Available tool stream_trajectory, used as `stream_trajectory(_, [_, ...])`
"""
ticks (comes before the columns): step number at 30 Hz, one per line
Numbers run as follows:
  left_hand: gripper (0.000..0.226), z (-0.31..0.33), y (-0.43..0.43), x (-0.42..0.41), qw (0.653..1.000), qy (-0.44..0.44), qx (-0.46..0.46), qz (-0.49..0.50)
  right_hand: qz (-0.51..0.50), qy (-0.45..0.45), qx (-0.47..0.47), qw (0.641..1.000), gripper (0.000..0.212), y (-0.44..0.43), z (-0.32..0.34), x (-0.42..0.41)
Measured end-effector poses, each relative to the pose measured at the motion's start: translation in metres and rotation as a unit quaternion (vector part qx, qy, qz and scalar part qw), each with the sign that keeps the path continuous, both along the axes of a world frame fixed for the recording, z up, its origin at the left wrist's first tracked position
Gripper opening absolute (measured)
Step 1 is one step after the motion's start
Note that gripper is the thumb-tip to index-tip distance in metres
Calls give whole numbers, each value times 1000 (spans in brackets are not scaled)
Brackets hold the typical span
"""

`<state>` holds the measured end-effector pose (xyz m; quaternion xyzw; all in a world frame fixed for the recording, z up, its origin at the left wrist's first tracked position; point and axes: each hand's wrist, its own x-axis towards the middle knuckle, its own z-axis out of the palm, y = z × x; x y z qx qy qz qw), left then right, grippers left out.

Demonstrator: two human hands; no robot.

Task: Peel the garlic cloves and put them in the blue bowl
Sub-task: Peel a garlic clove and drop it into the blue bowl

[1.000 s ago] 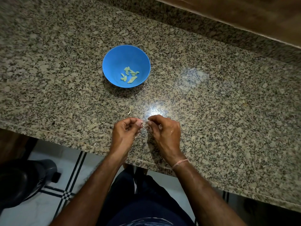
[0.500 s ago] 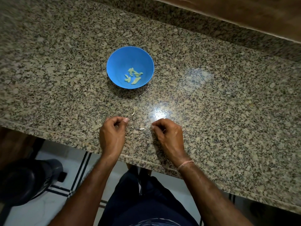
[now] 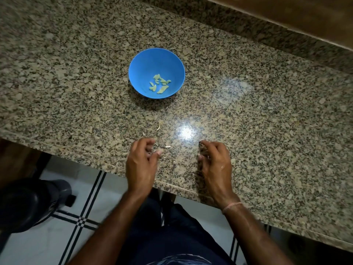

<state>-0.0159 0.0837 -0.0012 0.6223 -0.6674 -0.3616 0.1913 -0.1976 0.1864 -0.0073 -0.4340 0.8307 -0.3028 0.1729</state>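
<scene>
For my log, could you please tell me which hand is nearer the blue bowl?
Left. The left hand is directly on the near side of the blue bowl; the right hand is farther off, to the right.

We see a speckled granite counter (image 3: 76, 73) with a bright spot of light (image 3: 186, 132). Behind it runs a brown wooden board (image 3: 305, 14). Below is a white tiled floor (image 3: 38, 249) with black lines, where a dark round object (image 3: 24, 203) stands at left.
</scene>
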Motion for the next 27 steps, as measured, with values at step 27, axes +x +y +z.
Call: stream_trajectory(27, [21, -18, 17, -5, 972, -118, -138, -150, 65, 83, 135, 985, 74, -3, -14, 38])
